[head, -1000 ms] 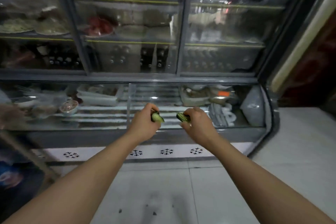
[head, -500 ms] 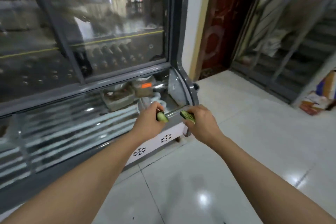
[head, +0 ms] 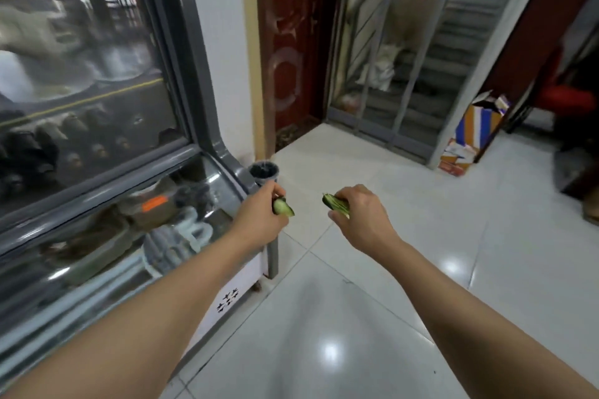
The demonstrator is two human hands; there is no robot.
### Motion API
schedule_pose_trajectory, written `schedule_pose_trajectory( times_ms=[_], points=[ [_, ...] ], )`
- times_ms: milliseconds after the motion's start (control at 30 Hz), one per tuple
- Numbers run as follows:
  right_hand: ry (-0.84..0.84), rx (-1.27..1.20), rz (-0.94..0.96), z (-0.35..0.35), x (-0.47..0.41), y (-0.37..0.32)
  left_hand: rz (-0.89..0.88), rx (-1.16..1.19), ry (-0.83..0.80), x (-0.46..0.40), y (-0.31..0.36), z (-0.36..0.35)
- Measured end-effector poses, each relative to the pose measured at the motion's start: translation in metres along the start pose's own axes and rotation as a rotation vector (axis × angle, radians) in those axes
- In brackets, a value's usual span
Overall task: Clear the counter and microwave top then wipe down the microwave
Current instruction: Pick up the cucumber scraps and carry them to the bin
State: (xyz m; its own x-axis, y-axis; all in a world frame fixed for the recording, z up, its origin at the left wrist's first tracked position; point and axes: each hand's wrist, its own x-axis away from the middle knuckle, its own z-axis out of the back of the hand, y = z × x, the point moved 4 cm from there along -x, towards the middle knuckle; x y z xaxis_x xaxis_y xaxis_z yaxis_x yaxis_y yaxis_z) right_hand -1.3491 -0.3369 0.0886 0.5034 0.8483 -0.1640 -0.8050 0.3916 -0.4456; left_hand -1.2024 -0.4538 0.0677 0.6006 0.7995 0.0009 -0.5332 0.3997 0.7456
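Note:
My left hand point(head: 259, 220) is closed around a small green vegetable piece point(head: 282, 207), pale on its cut face. My right hand point(head: 359, 215) grips a bunch of green vegetable scraps point(head: 335, 204) that stick out past my fingers. Both hands are held out in front of me over the white tiled floor, a short gap between them. A small dark bin point(head: 264, 170) stands on the floor just beyond my left hand, at the corner of the display fridge. No microwave or counter is in view.
A glass-fronted display fridge point(head: 207, 126) fills the left side. A dark red door point(head: 288, 42) stands ahead, a metal grille point(head: 405, 52) with stairs behind it to its right. A colourful cardboard box point(head: 476, 129) leans by the grille. Glossy white floor tiles point(head: 405, 269) spread rightward.
My view has swung right, from facing the fridge front to its right corner and the doorway. My hands still hold the green pieces and have moved slightly apart; the bin has come into view.

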Motion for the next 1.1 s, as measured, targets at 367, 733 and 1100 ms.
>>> schedule_pose_trajectory(
  times_ms=[367, 733, 1100],
  points=[
    [0.043, 0.005, -0.063, 0.031, -0.127, 0.109, -0.067, -0.065, -0.052, -0.153, 0.077, -0.068],
    [-0.028, 0.029, 0.088, 0.064, -0.309, 0.217, 0.079, 0.017, 0.09, -0.312, 0.141, -0.134],
    [-0.08, 0.005, 0.17, 0.038, -0.461, 0.256, 0.159, 0.003, 0.162, -0.451, 0.136, -0.153]
  ],
)
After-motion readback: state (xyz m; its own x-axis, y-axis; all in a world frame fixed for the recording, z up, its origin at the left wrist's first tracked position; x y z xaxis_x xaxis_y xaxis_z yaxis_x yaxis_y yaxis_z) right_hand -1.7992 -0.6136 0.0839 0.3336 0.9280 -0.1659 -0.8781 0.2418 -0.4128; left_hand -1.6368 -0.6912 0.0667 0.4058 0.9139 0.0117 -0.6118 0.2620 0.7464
